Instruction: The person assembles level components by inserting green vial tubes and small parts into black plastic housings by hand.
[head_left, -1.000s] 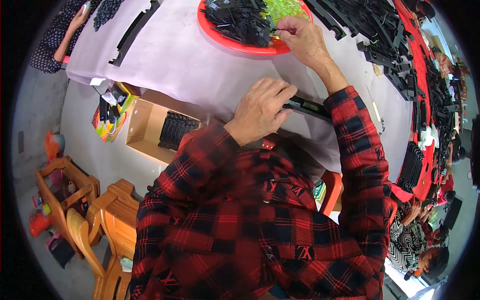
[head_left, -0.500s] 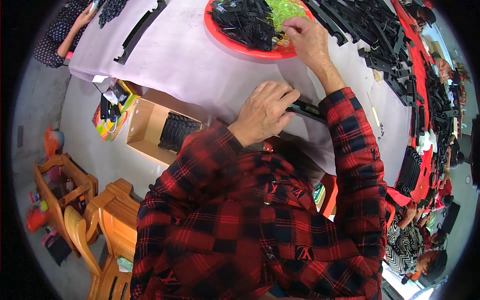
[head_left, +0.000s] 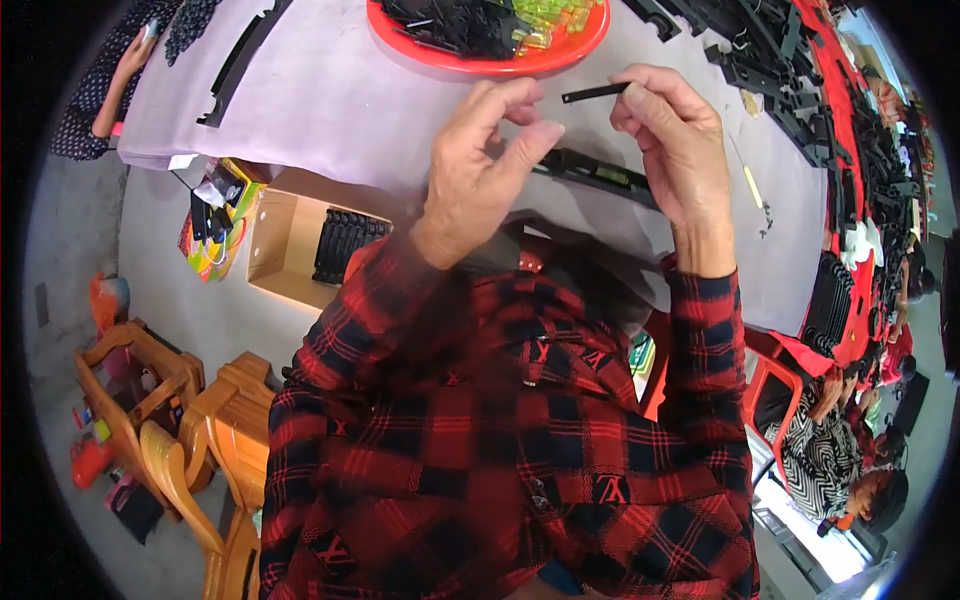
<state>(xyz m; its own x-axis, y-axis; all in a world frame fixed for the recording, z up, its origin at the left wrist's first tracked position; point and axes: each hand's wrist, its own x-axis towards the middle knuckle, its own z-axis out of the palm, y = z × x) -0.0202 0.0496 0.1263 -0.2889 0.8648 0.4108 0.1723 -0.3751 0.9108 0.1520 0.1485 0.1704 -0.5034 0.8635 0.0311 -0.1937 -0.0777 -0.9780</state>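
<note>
Pinched in my right hand [head_left: 682,140] is a small flat black plastic strip [head_left: 592,94], its free end pointing left. My left hand [head_left: 478,165] is raised facing it, thumb and fingers apart, with nothing in it. Beneath and between both hands a long black plastic bar [head_left: 598,176] lies on the cloth; my right hand hides its right end. Beyond them stands a round red tray [head_left: 480,69], heaped with small black plastic pieces [head_left: 450,28] on the left and clear yellow-green pieces [head_left: 550,18] on the right.
An open cardboard box [head_left: 283,243] with stacked black parts stands left, beside a colourful carton [head_left: 222,240]. One long black part [head_left: 240,68] lies far left. More black parts [head_left: 765,80] spread at the right, near a yellow-handled thin tool [head_left: 752,187]. Other people sit nearby.
My right hand has left the tray and come back nearer me with the black strip. My left hand has lifted off the long bar and opened. The whole view has shifted slightly.
</note>
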